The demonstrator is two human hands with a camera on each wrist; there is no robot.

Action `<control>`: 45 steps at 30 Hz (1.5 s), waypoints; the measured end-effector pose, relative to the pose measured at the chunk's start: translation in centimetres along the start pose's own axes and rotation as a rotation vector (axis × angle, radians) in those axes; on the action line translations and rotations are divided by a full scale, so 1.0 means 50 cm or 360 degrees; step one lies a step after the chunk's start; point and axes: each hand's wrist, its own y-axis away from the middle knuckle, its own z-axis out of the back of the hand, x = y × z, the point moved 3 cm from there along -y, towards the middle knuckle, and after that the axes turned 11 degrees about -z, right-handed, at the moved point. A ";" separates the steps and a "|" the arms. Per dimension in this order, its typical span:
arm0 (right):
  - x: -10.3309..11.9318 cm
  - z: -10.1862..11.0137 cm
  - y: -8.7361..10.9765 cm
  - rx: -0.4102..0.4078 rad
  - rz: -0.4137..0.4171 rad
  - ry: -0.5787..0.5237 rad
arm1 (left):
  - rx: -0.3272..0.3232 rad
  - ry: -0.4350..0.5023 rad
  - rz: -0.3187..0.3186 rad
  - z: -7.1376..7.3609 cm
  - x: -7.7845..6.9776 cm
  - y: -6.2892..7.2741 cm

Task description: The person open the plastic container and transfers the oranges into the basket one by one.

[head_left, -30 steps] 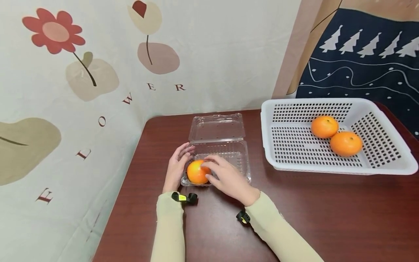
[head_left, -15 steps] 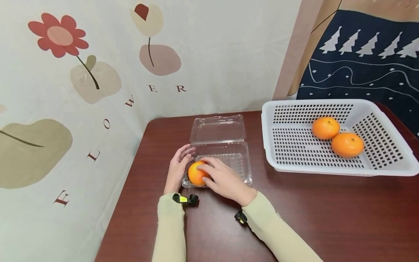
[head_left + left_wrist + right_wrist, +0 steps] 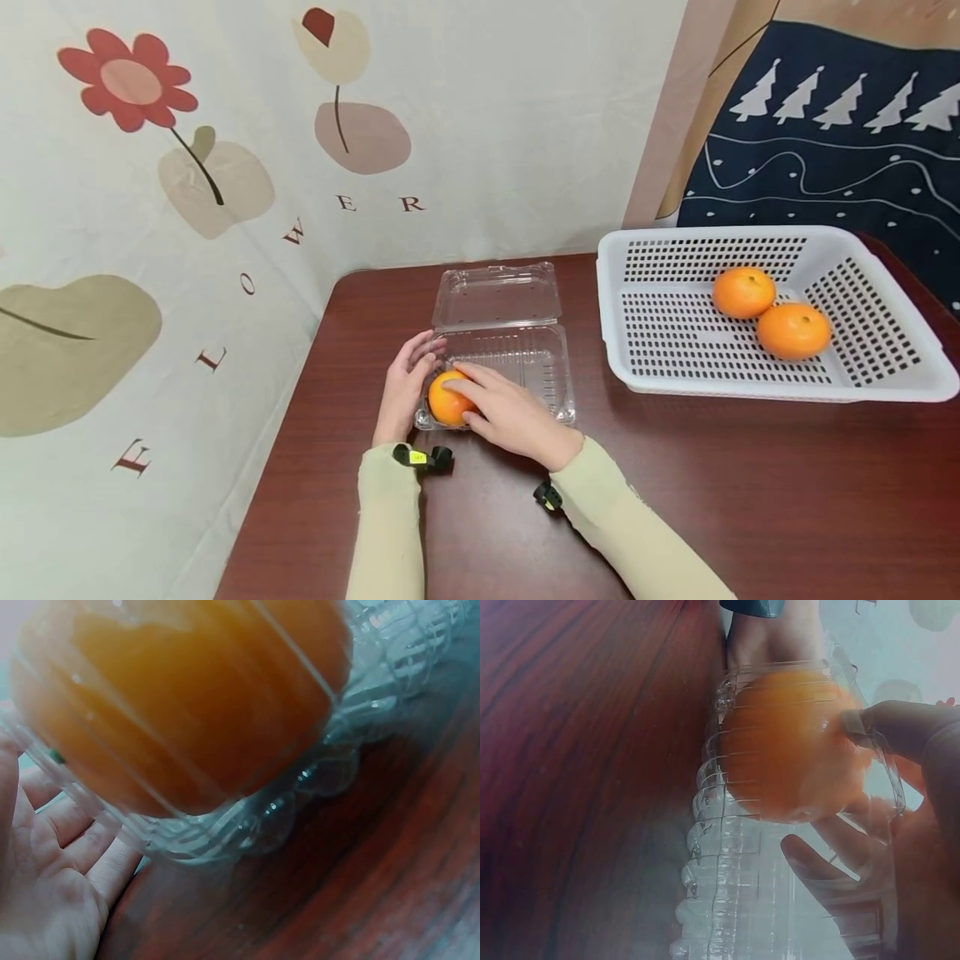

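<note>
An orange [image 3: 448, 398] sits in the front left corner of a clear plastic clamshell box [image 3: 553, 367], whose lid [image 3: 498, 296] lies folded back behind it. The right hand [image 3: 513, 414] reaches into the box and holds the orange, thumb on its near side and fingers over its top and right. In the right wrist view, the thumb [image 3: 900, 727] touches the orange, and one finger stands apart from it. Along the box's left wall is the left hand [image 3: 407, 383], its fingers extended. The left wrist view shows that palm beside the clear wall.
A white perforated basket [image 3: 615, 333] stands on the right of the dark red table [image 3: 675, 492]. Two oranges [image 3: 793, 331] lie inside it. Behind and left of the table hangs a flower-printed cloth [image 3: 517, 125]; a navy tree-patterned cloth [image 3: 825, 167] hangs at right.
The right hand has moved slightly left and closer round the orange, which shifts slightly toward the box's left corner. The left hand keeps its place at the box's side.
</note>
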 end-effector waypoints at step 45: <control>-0.007 0.002 -0.006 -0.0041 -0.0121 -0.0088 | 0.0007 -0.0045 -0.0022 -0.005 -0.003 -0.002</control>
